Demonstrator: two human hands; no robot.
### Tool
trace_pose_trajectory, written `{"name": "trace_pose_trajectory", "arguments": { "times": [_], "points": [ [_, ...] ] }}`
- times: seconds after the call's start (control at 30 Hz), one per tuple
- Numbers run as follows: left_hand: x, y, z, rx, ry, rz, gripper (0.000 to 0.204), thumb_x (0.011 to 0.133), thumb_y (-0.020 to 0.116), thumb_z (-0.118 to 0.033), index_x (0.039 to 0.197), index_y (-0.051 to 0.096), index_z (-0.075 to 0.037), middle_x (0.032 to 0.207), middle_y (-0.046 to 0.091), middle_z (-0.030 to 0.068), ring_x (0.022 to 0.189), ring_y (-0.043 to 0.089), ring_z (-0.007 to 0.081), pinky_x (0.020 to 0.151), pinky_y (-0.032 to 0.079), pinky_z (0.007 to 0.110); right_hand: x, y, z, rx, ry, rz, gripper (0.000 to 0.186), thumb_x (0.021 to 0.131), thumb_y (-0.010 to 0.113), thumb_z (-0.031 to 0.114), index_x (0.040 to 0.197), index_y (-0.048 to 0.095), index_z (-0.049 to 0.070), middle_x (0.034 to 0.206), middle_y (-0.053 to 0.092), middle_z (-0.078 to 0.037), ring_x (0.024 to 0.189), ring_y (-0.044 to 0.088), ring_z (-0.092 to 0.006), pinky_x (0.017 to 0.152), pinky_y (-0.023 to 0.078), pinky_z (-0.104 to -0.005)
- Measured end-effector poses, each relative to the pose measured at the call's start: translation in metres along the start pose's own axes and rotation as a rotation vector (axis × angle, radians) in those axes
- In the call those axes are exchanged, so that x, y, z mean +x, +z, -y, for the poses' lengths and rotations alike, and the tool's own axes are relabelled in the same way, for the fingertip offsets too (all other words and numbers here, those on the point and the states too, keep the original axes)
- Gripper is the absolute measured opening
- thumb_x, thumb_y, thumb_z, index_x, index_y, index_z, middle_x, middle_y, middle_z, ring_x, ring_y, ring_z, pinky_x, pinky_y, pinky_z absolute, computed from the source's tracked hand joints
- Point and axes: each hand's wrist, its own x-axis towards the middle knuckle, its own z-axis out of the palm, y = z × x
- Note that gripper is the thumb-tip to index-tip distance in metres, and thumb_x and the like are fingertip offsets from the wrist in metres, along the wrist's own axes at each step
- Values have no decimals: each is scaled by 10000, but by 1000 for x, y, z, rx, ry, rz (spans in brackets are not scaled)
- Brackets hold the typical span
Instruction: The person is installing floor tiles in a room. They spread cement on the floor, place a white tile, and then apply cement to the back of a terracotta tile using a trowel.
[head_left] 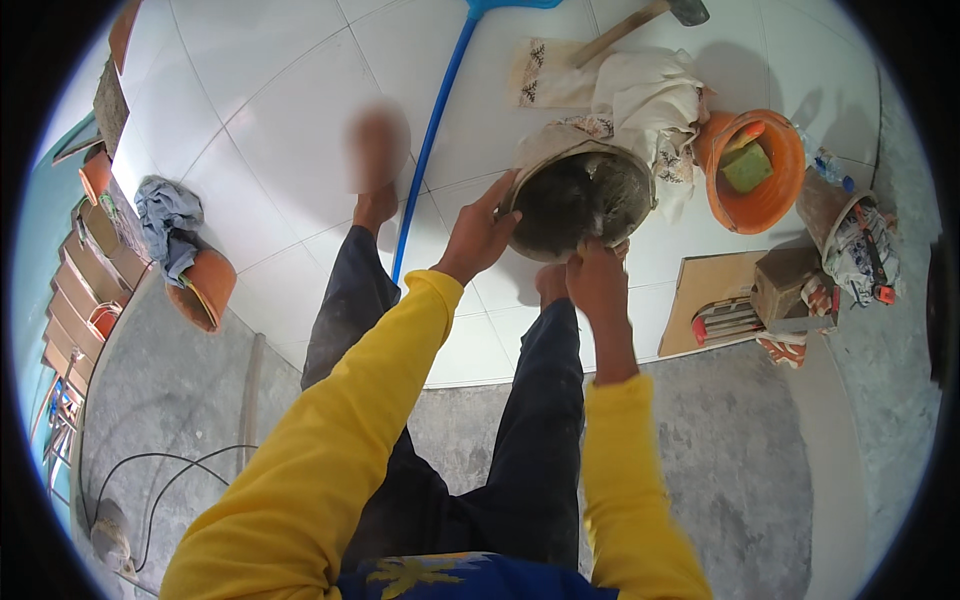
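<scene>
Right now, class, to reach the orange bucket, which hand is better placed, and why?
The right hand, probably: it is at the near edge of the grey bucket, closer to the orange bucket; the left hand grips the left rim, farther away.

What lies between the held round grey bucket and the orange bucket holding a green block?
In the head view, white patterned cloth nearest the grey bucket, then bare white tile.
</scene>
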Motion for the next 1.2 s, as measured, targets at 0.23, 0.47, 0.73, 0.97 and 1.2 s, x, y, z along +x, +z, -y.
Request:
{"name": "trace_pose_trajectory", "arguments": {
  "times": [0.23,0.47,0.73,0.97,1.2],
  "points": [
    [6,-7,0,-10,-20,-13,665,980,674,-102,1608,454,-132,1298,707,292,1212,682,463,1049,529,451,-46,-41,37,-286,-19,-46,371,959,619,236,1280,619,51,1229,694,-280,1004,736,-492,881,587,-597],
    [6,4,0,23,63,-99,655,975,669,-93,1594,457,-117,1280,707,297,1227,658,487,1043,535,484,54,-31,-13,-444,-52,-9,338,953,596,136,1246,628,-29,1251,661,-299,971,743,-491,863,618,-567],
    [2,4,-10,-29,-41,-28,640,984,658,-86,1590,455,-113,1292,704,287,1213,663,481,1026,550,480,13,-39,35,-396,-13,-92,290,945,607,136,1191,636,-16,1168,687,-246,1009,738,-461,869,614,-554],
    [-10,10,-2,-40,-33,-92,611,986,650,-73,1572,483,-108,1291,706,279,1203,668,479,1027,551,479,-13,-73,33,-561,-39,-160,274,1012,604,286,1170,635,63,1078,709,-171,880,764,-411,749,616,-539],
    [-4,11,7,-30,-18,-109,603,987,658,-78,1567,494,-110,1267,727,255,1123,739,409,969,578,418,-1,-17,-23,-370,128,65,389,1072,494,393,1142,654,46,1055,749,-307,994,729,-525,868,593,-601]
  ]
}}
